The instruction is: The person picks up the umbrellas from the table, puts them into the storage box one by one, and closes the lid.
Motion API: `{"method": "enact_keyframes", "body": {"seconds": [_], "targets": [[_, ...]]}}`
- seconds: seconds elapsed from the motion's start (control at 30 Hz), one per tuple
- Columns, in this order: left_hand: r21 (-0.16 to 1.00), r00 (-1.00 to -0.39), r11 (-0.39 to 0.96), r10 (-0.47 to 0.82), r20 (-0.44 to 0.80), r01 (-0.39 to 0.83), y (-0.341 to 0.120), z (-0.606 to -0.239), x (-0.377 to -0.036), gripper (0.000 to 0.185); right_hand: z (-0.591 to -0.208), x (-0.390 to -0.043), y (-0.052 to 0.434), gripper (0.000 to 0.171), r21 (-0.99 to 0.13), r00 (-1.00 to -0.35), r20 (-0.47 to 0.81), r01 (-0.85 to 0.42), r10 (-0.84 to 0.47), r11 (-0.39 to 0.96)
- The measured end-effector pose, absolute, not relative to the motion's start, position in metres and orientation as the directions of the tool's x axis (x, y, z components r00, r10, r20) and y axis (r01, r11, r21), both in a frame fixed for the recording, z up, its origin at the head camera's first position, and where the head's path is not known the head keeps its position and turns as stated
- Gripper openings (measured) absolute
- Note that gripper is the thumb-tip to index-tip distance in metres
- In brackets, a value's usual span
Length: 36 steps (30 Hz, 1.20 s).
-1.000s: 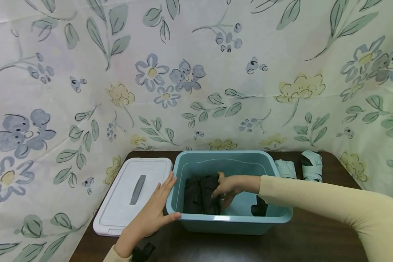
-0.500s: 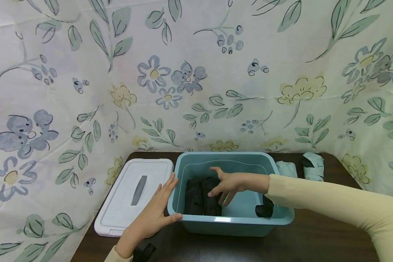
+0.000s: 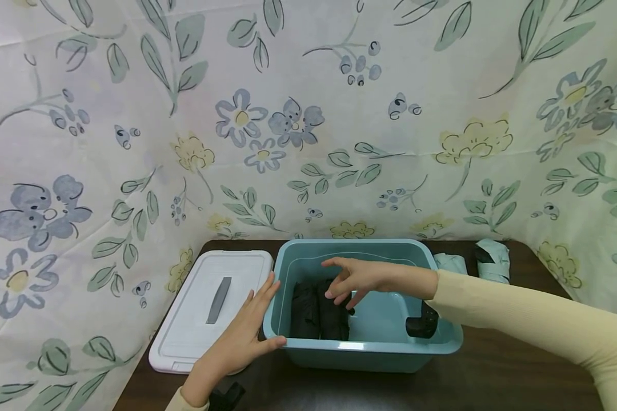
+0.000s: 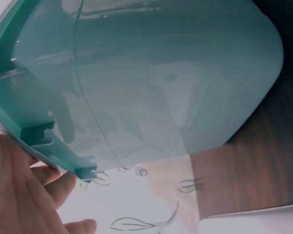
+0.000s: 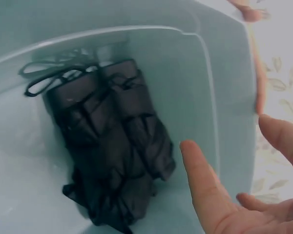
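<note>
Right hand: grip spread, fingers relaxed and holding nothing, poised just above two black folded umbrellas that lie side by side on the floor of the teal bin, towards its left wall. Left hand: grip spread, fingers straight, palm pressed against the bin's left outer wall. White lid lies flat on the dark worktop just left of the bin; pale green folded umbrellas lie behind its right corner.
</note>
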<state>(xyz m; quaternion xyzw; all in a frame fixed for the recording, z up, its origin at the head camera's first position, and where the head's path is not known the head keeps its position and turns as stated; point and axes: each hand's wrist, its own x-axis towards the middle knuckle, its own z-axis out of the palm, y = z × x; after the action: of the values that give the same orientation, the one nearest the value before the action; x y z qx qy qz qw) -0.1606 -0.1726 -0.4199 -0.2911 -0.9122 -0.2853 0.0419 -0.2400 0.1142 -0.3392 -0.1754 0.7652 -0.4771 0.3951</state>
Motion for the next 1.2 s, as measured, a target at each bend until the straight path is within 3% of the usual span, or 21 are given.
{"method": "enact_keyframes", "body": {"seconds": [0.33, 0.77, 0.93, 1.2], "targets": [[0.506, -0.824, 0.656, 0.502, 0.263, 0.561, -0.173, -0.420, -0.165, 0.091, -0.315, -0.251, 0.124, 0.061, -0.886, -0.614, -0.363, -0.005, -0.701, 0.464], [0.492, -0.819, 0.658, 0.503, 0.276, 0.570, -0.174, -0.422, -0.163, 0.091, -0.308, -0.238, 0.136, 0.063, -0.893, -0.596, -0.242, -0.172, -0.765, 0.417], [0.502, -0.821, 0.654, 0.500, 0.275, 0.566, -0.174, -0.425, -0.161, 0.090, -0.308, -0.231, 0.139, 0.065, -0.898, -0.586, -0.233, -0.177, -0.776, 0.403], [0.498, -0.809, 0.640, 0.508, 0.297, 0.585, -0.174, -0.427, -0.162, 0.090, -0.304, -0.225, 0.146, 0.064, -0.904, -0.626, -0.209, -0.170, -0.751, 0.393]]}}
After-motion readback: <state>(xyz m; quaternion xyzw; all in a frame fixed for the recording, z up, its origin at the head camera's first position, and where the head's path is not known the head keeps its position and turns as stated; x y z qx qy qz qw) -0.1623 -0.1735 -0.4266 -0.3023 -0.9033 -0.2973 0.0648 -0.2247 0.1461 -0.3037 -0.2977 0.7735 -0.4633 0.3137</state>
